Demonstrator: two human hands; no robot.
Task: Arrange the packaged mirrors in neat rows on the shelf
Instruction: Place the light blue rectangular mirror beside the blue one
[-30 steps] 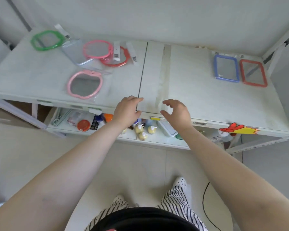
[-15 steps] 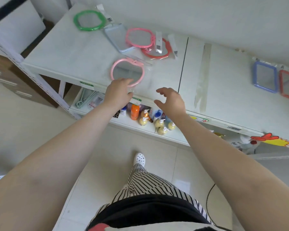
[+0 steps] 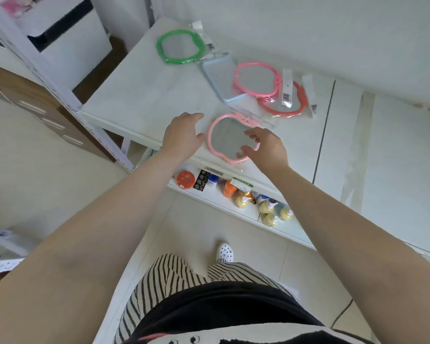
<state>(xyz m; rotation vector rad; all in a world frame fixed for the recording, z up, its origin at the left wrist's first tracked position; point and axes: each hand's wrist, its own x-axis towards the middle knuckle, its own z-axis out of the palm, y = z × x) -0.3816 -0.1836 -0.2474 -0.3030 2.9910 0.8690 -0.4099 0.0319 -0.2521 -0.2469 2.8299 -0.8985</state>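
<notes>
Hands flank the pale pink mirror at the shelf front edge: left hand spread, just beside its rim; right hand loosely curled over the other side, contact unclear. Likely framing a two-handed pickup. Other mirrors sit scattered behind.

There is one camera, worn on the person's head. It looks forward and steeply down over both bare arms. The flat white shelf top fills the upper middle of the view and is close, within arm's reach. Straight below are the person's striped trousers and the pale tiled floor. The wide lens bends the edges.
</notes>
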